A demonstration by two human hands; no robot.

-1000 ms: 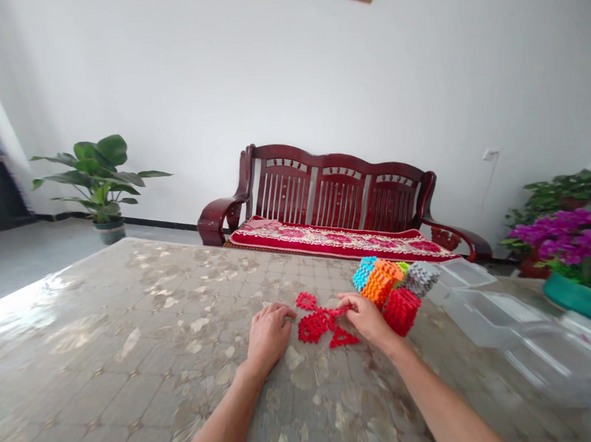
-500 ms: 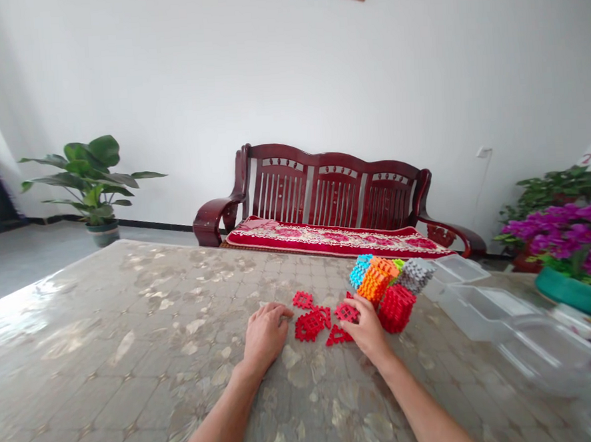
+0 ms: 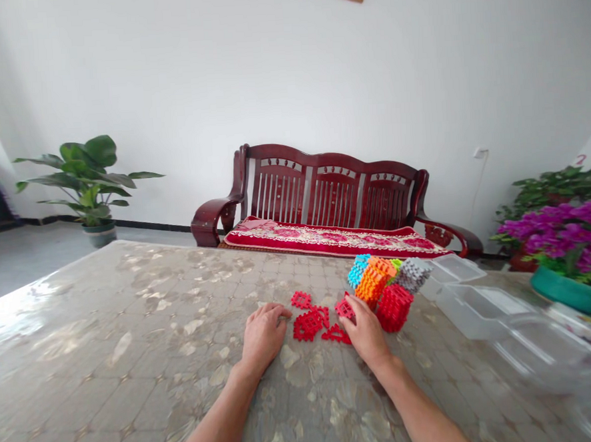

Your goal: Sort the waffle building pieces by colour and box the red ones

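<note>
Several flat red lattice pieces (image 3: 308, 325) lie loosely on the patterned table between my hands. My left hand (image 3: 266, 331) rests on the table just left of them, its fingers bent and close together, with nothing seen in them. On the other side, my right hand (image 3: 363, 328) has its thumb and fingers on a red piece (image 3: 344, 308). Just beyond it stand stacks of pieces: a red stack (image 3: 395, 307), an orange stack (image 3: 372, 280), a blue stack (image 3: 359, 270) and a grey stack (image 3: 415, 274), with some green showing between them.
Clear plastic containers (image 3: 481, 310) stand on the right of the table (image 3: 132, 337). Purple flowers in a teal pot (image 3: 573, 291) are at the far right. A wooden bench (image 3: 331, 189) with a red cover is behind the table, and a potted plant (image 3: 90, 187) stands left.
My right hand has tilted the red piece up a little and shifted slightly. My left hand stays nearly still. The whole view has moved slightly.
</note>
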